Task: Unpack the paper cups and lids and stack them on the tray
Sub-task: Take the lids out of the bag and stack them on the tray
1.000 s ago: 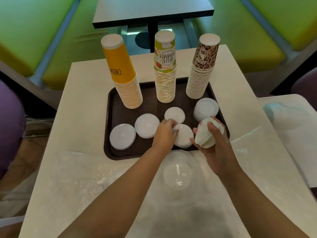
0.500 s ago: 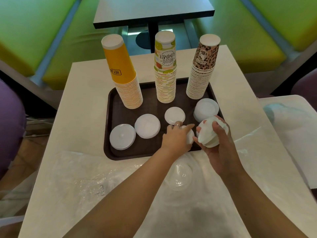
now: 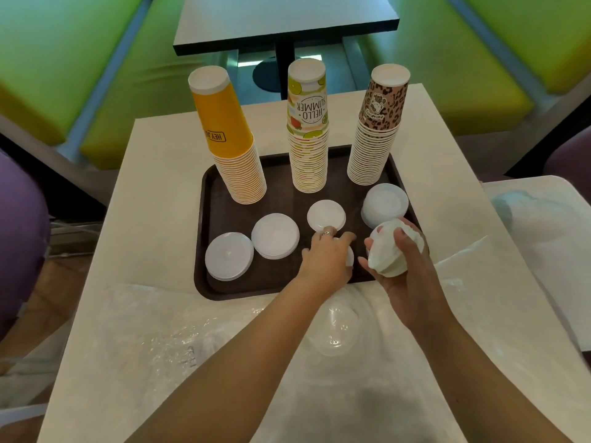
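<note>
A dark brown tray (image 3: 204, 219) carries three upside-down cup stacks: orange (image 3: 230, 148), "Hello Summer" (image 3: 307, 135) and leopard-print (image 3: 375, 135). In front of them lie white lid piles at far left (image 3: 228, 255), left of centre (image 3: 275, 235), centre (image 3: 326, 215) and right (image 3: 384, 204). My left hand (image 3: 326, 259) lies over another lid pile (image 3: 350, 256) at the tray's front, covering most of it. My right hand (image 3: 404, 266) grips a stack of white lids (image 3: 388, 247), held tilted just above the tray's front right corner.
Crumpled clear plastic wrap (image 3: 160, 330) covers the near table, with a clear dome lid (image 3: 334, 329) lying in it. More plastic (image 3: 543, 219) lies on a second table at right. Green benches and a dark table stand behind.
My left hand slid right across the front lid pile, toward my right hand. My right hand with its lid stack rose slightly and stayed near the tray's front right corner.
</note>
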Demonstrator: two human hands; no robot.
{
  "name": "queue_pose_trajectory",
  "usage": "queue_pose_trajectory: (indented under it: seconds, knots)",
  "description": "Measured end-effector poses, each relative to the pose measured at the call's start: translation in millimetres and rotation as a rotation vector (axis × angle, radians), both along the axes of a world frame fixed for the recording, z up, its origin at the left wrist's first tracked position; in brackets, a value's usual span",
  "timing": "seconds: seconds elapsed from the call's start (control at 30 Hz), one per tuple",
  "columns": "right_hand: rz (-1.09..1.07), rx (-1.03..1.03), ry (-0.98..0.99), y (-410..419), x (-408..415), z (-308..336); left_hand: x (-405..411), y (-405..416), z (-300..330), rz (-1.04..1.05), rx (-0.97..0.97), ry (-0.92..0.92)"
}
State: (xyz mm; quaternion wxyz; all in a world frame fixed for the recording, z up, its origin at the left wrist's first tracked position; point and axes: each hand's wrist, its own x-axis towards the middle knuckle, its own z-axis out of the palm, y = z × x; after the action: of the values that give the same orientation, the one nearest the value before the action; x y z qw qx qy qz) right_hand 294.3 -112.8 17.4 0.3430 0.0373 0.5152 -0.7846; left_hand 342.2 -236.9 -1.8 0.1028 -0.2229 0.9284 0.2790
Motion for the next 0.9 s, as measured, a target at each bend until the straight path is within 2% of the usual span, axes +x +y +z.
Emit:
queue_pose_trajectory:
  seconds: [0.1, 0.2, 0.33, 0.57, 0.77, 0.9]
  knots:
    - [0.003, 0.012, 0.012, 0.6, -2.3, 1.1, 12.6, 3.0, 25.7, 0.128, 0.324, 0.350]
    - [0.019, 0.001, 0.002, -0.7, -2.5, 0.8, 22.6, 8.9, 48.4, 0.098, 0.590, 0.419]
    - [0.065, -0.007, -0.097, -8.2, 1.4, -1.4, 27.0, 13.1, 48.0, 0.062, 0.576, 0.424]
    - [0.103, -0.092, -0.169, -16.0, 4.9, 6.6, 36.5, 3.9, 56.0, 0.147, 0.718, 0.462]
    - [0.144, -0.008, -0.016, -13.8, 10.1, 15.7, 41.1, 1.5, 66.8, 0.261, 0.861, 0.511]
    - [0.159, 0.007, -0.018, -11.0, 12.2, 22.8, 48.4, -1.7, 73.0, 0.299, 1.010, 0.473]
